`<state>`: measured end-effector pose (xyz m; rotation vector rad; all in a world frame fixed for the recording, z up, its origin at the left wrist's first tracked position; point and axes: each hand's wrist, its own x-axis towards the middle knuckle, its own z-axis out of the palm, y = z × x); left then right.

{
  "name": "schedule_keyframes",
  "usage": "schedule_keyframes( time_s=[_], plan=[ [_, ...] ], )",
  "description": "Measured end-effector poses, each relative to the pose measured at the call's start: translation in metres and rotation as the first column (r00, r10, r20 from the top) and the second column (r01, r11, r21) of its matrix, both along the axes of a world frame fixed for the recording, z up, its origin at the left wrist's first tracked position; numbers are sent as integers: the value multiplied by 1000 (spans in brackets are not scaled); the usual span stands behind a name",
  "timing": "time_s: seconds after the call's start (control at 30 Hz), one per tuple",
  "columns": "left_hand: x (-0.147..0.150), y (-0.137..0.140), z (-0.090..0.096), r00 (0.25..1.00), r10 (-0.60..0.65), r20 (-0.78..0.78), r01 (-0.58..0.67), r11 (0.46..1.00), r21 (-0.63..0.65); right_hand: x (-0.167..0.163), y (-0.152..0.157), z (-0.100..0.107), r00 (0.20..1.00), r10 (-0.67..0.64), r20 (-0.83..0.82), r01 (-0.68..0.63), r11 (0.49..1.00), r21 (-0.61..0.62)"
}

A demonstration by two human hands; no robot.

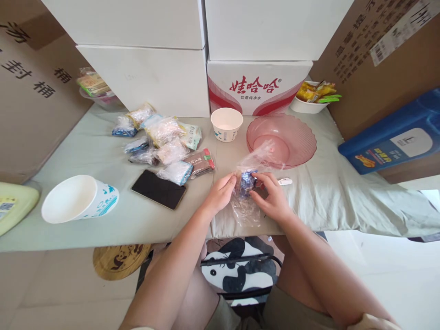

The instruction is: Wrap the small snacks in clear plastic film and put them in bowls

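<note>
Near the front of the cloth-covered table, a small blue packet (246, 183) lies amid a clear plastic bag (246, 213). My left hand (221, 193) pinches the bag's plastic at the packet's left side, fingers closed. At the packet's right edge, my right hand (273, 199) has its thumb and fingers closed on it; whether it also grips the film around it I cannot tell. Crumpled film stretches up from the packet over the rim of a pink translucent bowl (299, 142). A small white object (285, 181) lies just beyond my right fingers, partly hidden.
Several bagged packets (168, 137) are heaped left of centre, behind a black phone (158, 189). Paper tubs stand at the back (227, 124) and tipped at left (80, 199). White boxes (144, 78) wall the back. A blue bottle (395, 137) leans at right.
</note>
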<state>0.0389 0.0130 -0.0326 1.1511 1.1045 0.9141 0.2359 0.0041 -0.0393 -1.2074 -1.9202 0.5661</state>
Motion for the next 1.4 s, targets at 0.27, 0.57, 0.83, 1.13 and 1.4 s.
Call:
schedule_keyframes(
  time_s=[0.27, 0.57, 0.83, 1.13, 1.4],
  plan=[
    [2, 0, 0, 981, 76, 176, -66, 996, -60, -1, 3, -3, 990, -98, -100, 100, 995, 16],
    [3, 1, 4, 959, 154, 237, -107, 974, -202, -3, 1, -3, 999, -28, -36, 28, 1000, -15],
    [5, 2, 15, 949, 174, 262, -134, 977, -166, 1, 0, -7, 983, 17, -183, -36, 994, -104],
    [6, 2, 10, 991, 68, 113, -63, 997, -46, -3, 0, -5, 988, -55, -145, 45, 996, -71],
    [4, 5, 7, 965, 263, -23, -264, 962, -75, -1, 2, 0, 946, -311, -92, 280, 926, -252]
  ],
)
